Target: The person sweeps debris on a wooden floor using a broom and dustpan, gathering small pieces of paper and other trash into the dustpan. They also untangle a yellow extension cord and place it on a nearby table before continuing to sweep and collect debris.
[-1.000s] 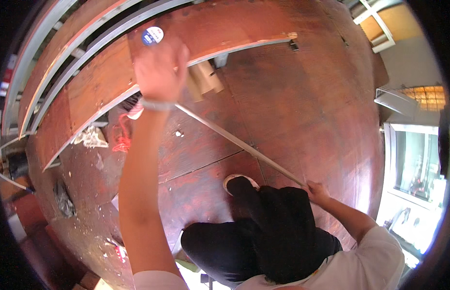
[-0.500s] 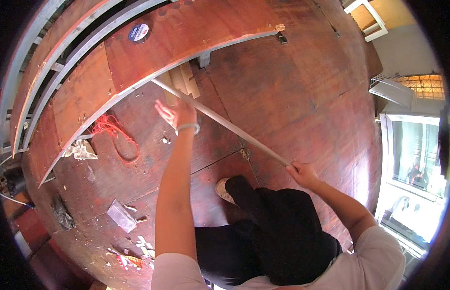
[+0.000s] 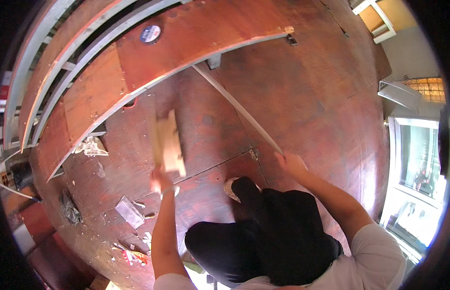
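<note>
My left hand (image 3: 161,180), smeared by motion, is closed round the near end of a flat, light-brown wooden board (image 3: 171,145) with a notched edge. The board hangs upright in the picture above the reddish floor and is blurred too. My right hand (image 3: 292,163) grips the near end of a long, thin pale pole (image 3: 239,110). From there the pole runs to the far left, its other end reaching the edge of a low reddish wooden panel (image 3: 196,36). Whether that end goes under the panel cannot be seen.
Scraps and a colourful wrapper (image 3: 135,257) lie at the lower left, near a pale flat box (image 3: 130,211) and a dark crumpled bag (image 3: 69,207). A round label-like disc (image 3: 150,34) sits on the panel. Crumpled pale plastic (image 3: 92,146) lies at its edge. A bright window (image 3: 416,159) stands right.
My left hand, empty before, has taken hold of the wooden board and drawn it nearer. The pole's far end has shifted right. The red cord loop is gone from the floor.
</note>
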Tool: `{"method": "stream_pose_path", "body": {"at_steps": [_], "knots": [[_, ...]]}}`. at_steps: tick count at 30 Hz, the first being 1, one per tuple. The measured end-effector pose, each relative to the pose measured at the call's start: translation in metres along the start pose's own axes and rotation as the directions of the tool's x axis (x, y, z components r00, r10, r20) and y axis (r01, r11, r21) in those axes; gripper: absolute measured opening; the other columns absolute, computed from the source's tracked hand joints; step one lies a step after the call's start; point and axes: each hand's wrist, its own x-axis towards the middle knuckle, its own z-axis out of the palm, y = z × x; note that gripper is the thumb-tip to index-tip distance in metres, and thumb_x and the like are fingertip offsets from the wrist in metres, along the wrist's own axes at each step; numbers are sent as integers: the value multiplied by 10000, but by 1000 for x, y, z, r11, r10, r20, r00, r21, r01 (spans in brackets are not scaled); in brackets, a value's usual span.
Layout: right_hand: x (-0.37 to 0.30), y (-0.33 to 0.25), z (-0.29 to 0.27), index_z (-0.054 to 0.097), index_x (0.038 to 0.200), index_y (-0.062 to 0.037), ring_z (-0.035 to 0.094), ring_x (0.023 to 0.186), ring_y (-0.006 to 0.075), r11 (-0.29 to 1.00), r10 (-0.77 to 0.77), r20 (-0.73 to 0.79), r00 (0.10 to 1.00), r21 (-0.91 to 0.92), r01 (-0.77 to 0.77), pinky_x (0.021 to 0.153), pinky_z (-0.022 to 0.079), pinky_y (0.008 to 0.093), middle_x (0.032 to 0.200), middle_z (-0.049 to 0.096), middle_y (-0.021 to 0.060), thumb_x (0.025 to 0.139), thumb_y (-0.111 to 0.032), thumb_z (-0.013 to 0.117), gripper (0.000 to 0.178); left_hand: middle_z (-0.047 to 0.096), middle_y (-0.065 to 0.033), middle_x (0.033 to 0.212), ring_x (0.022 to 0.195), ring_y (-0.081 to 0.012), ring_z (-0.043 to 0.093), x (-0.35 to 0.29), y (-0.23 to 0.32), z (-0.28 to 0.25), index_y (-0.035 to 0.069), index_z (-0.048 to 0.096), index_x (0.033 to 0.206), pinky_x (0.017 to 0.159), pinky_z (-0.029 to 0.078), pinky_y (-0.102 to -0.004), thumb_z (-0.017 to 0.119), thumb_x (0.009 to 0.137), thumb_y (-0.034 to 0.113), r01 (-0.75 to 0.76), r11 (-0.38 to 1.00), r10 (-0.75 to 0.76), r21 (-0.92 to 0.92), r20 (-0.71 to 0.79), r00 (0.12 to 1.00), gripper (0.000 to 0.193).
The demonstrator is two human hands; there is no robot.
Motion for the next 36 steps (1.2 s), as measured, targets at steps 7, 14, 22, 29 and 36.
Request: {"method": "stream_pose_path", "body": {"at_steps": [7, 14, 22, 29, 36], "knots": [[-178, 174, 5, 566, 904, -22, 571, 741, 374, 990, -126, 209, 970, 81, 112, 628, 437, 418, 783, 574, 228, 838, -268, 483, 267, 491, -216, 1120, 1003, -348, 489, -139, -305, -144, -35, 472, 1105, 845, 397, -428, 458, 840, 239, 398, 909, -332, 121, -363, 870, 381], [-97, 112, 43, 568, 964, -17, 581, 754, 375, 983, -36, 222, 974, 183, -6, 653, 435, 431, 803, 584, 232, 878, -309, 419, 338, 118, -196, 1336, 1229, -337, 218, -203, -42, -253, 22, 255, 1307, 1000, 235, -439, 349, 920, 262, 331, 885, -284, -328, 181, 941, 464], [73, -224, 84, 551, 864, 4, 532, 840, 430, 885, -350, -124, 929, 280, 371, 707, 409, 477, 831, 572, 239, 897, -438, 275, 522, 177, -284, 1324, 1261, -398, 203, -262, 28, -286, -78, 325, 1254, 1035, 99, -479, 389, 834, 266, -70, 908, 144, -413, 151, 978, 547], [130, -324, 72, 458, 656, -59, 448, 355, 196, 934, -330, 112, 937, 185, 306, 348, 371, 354, 461, 437, 69, 903, -433, 324, 467, 185, -276, 1319, 1233, -381, 252, -270, 24, -289, -73, 376, 1219, 1027, 144, -472, 398, 823, 248, -2, 873, 76, -487, 132, 988, 510], [43, -88, 33, 535, 786, 16, 556, 692, 403, 869, -472, 84, 878, -125, 479, 603, 411, 468, 733, 562, 254, 883, -328, 421, 375, 211, -275, 1299, 1220, -378, 267, -268, 24, -285, -86, 398, 1186, 1006, 196, -468, 403, 817, 235, -11, 867, 99, -499, 151, 983, 488]]}}
